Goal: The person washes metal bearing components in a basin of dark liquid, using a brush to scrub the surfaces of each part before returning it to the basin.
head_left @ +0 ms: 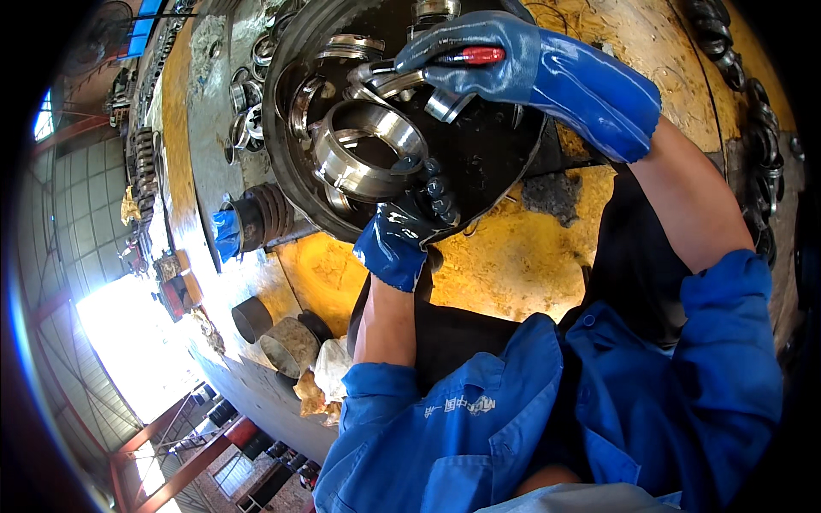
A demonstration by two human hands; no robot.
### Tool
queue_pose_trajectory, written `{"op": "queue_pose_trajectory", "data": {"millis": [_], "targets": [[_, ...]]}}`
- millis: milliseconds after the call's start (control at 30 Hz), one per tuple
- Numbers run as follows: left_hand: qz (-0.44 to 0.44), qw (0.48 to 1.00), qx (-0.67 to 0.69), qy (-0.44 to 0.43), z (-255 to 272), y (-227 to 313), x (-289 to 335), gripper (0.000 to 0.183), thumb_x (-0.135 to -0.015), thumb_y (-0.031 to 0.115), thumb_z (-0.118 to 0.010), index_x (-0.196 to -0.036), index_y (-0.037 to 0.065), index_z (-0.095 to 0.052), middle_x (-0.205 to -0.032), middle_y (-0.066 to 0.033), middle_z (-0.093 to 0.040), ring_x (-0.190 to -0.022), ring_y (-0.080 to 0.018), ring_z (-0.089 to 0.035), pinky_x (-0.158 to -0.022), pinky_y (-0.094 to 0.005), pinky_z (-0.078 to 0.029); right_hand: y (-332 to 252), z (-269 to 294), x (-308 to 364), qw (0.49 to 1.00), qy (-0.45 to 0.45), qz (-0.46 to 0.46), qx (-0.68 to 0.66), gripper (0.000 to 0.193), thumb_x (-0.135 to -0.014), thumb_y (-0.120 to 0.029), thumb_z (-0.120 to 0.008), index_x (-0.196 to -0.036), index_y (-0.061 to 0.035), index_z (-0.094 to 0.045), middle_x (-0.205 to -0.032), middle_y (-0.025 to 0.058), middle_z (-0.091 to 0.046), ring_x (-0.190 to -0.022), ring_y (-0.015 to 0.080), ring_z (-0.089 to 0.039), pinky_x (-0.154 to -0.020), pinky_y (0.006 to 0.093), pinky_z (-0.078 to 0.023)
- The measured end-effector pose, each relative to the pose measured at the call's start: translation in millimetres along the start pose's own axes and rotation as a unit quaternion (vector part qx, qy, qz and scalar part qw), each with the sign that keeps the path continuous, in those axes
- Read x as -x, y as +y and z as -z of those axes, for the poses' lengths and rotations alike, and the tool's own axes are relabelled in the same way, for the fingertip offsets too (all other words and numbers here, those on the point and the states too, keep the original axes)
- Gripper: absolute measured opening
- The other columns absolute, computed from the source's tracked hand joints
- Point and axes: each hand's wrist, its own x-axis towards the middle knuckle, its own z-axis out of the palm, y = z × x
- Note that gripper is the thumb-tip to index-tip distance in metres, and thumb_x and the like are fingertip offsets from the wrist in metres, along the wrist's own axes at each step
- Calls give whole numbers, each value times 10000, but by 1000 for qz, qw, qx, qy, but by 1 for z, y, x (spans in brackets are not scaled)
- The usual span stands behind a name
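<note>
My left hand (419, 214), in a wet blue rubber glove, grips the near edge of a wide, shiny metal ring (342, 173). Its dark, oily fingers curl over the rim. The ring is tilted above a round black basin (286, 184) holding dark liquid. My right hand (483, 56), in a long blue glove, is closed around a slim tool with a red-and-black handle (481, 56). That tool points left, just beyond the ring; its working end is hard to make out. More metal rings (351, 47) lie in the basin.
Several metal rings (248, 120) lie left of the basin. A dark ribbed cylinder (267, 214) with blue wrapping stands nearby. Open cans (289, 346) and a white cloth (332, 368) are at lower left. Dark coiled parts (761, 154) line the right; a grey rag (556, 198) lies on yellow flooring.
</note>
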Motion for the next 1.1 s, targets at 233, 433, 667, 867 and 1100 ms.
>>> {"op": "queue_pose_trajectory", "data": {"millis": [233, 433, 667, 867, 1100], "targets": [[-9, 1000, 2, -15, -3, 3, -1, 275, -982, 397, -540, -954, 130, -599, -852, -31, -601, -786, -207, -585, -679, -382, -472, 21, -8, -12, 998, 53, 14, 25, 374, -932, -312, -744, -1275, -174, -686, -1155, 89, -732, -1040, 215, -711, -942, 354, -593], [-22, 1000, -1, -18, -5, 13, 5, 275, -983, 397, -539, -952, 130, -600, -849, -30, -600, -783, -204, -583, -675, -381, -469, 12, -17, -18, 992, 97, 1, 84, 346, -965, -353, -695, -1281, -213, -676, -1159, 50, -732, -1037, 225, -710, -974, 393, -580], [-20, 999, -17, -24, -7, 26, -1, 275, -984, 397, -538, -950, 131, -600, -844, -28, -598, -780, -201, -581, -671, -379, -465, 10, -21, -26, 988, 107, -34, 104, 371, -931, -247, -743, -1284, -155, -682, -1112, 88, -744, -1007, 203, -719, -939, 347, -590], [-16, 999, -30, -16, -3, 34, -6, 275, -986, 397, -537, -949, 132, -600, -841, -26, -597, -777, -198, -579, -667, -377, -462, 12, -38, -29, 987, 127, 15, 100, 332, -942, -313, -722, -1261, -227, -689, -1102, 53, -752, -999, 222, -732, -934, 376, -596], [16, 998, -51, -27, -12, 34, -21, 276, -987, 398, -536, -947, 132, -600, -836, -24, -595, -774, -194, -577, -662, -376, -458, 12, -39, -31, 982, 128, 58, 125, 347, -909, -263, -757, -1238, -165, -708, -1100, 86, -751, -1011, 239, -734, -922, 364, -598]]}}
